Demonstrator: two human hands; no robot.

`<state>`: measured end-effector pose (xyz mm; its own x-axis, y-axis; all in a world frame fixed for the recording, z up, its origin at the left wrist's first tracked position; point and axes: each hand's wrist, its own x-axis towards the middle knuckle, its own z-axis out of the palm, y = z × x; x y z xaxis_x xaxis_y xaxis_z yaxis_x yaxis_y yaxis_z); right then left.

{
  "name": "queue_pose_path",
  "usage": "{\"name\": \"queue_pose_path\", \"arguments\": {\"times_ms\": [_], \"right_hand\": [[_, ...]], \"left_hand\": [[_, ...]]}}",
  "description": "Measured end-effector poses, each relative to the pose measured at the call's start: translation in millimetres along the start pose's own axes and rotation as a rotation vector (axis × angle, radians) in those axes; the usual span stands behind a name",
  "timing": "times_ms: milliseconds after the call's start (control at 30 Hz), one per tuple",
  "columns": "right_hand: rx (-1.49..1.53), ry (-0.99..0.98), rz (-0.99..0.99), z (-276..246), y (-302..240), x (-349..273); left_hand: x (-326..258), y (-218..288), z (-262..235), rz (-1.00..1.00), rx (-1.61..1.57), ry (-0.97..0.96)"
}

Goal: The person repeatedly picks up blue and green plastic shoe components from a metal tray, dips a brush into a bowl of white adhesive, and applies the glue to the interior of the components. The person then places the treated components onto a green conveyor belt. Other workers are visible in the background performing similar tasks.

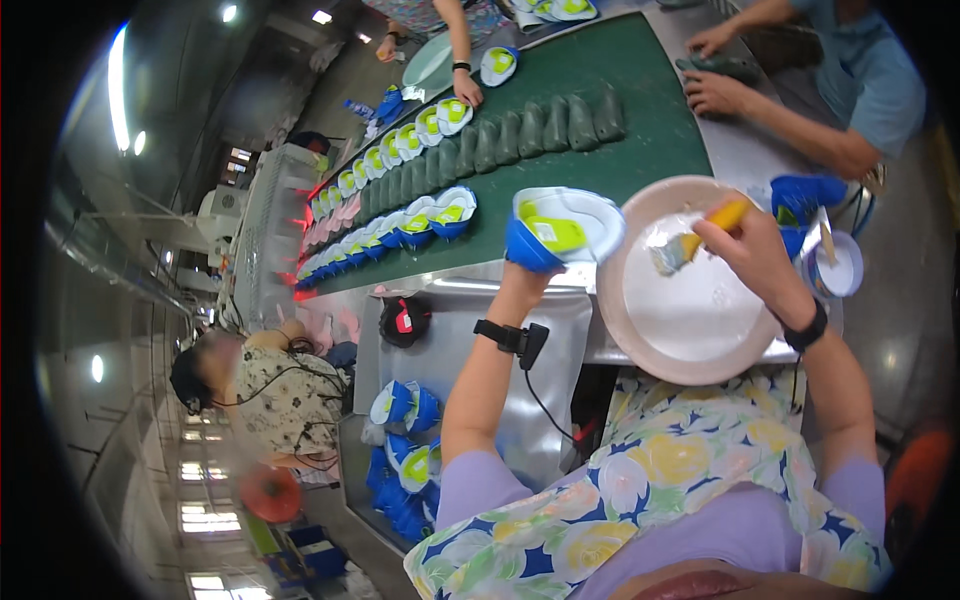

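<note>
My left hand gripped a blue shoe upper, my right hand a brush over the basin (mid-job, I judged); lined-up uppers seemed done, piled uppers perhaps left.

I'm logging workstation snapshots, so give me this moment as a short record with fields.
Left hand: holding a blue-white-lime shoe upper
Right hand: gripping a yellow-handled brush over the basin
Basin: round, pale pink, whitish inside
Green work surface: rows of similar uppers and dark shoe-shaped pieces
Lower left: more uppers, piled
</note>
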<state>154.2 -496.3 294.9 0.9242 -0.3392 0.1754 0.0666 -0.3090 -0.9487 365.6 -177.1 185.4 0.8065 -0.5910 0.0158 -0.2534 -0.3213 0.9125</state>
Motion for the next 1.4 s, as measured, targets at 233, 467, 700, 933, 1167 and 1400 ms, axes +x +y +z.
{"name": "queue_pose_path", "arguments": {"times_ms": [233, 467, 700, 933, 1167, 1400], "right_hand": [[0.213, 0.081, 0.255, -14, 24, -20], [0.190, 0.073, 0.390, -16, 33, -24], [0.105, 0.080, 0.397, -16, 35, -36], [0.106, -0.010, 0.392, -19, 38, -34], [0.049, 0.006, 0.385, -13, 15, -31], [0.056, -0.064, 0.343, -13, 32, -46]], "left_hand": [[72, -73, -74, -0.344, -0.812, 0.448], [119, -176, -111, -0.538, -0.679, 0.612], [48, -165, -192, -0.436, 0.708, 1.208], [-138, -181, -269, -0.832, 0.599, 0.950], [-136, -194, -242, -0.757, 0.659, 0.907], [-209, -135, -269, -0.693, 1.666, 1.407]]}}
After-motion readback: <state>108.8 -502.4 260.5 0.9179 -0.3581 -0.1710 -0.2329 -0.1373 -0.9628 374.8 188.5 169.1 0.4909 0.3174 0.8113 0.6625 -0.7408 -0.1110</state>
